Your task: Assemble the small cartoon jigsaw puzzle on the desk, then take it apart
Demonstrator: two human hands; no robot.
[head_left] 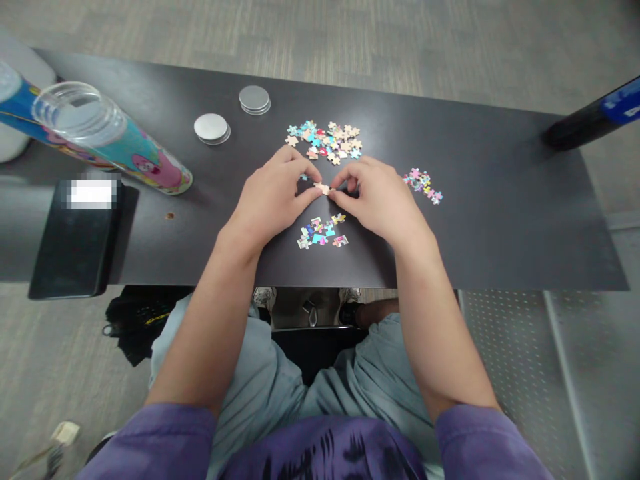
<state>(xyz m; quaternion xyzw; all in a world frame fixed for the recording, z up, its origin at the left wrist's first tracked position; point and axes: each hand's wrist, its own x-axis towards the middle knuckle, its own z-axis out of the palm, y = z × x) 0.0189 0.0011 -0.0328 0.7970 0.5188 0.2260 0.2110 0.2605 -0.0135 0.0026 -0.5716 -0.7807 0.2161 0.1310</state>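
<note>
Between my fingertips, just above or on the dark table, is a pale jigsaw puzzle piece; I cannot tell whether it is one piece or two joined. My left hand pinches its left end with thumb and forefinger. From the other side, my right hand pinches its right end. Beyond the hands lies a heap of mixed puzzle pieces, some pale, some coloured. Nearer to me is a small group of colourful pieces. Right of my right hand sits a cluster of pink and multicoloured pieces.
Clear-topped cartoon tubes stand at the left, beside a black box-like object at the table edge. Stacks of round metal lids lie farther back. A dark bottle-like cylinder stands at the far right. A small brown spot marks the table.
</note>
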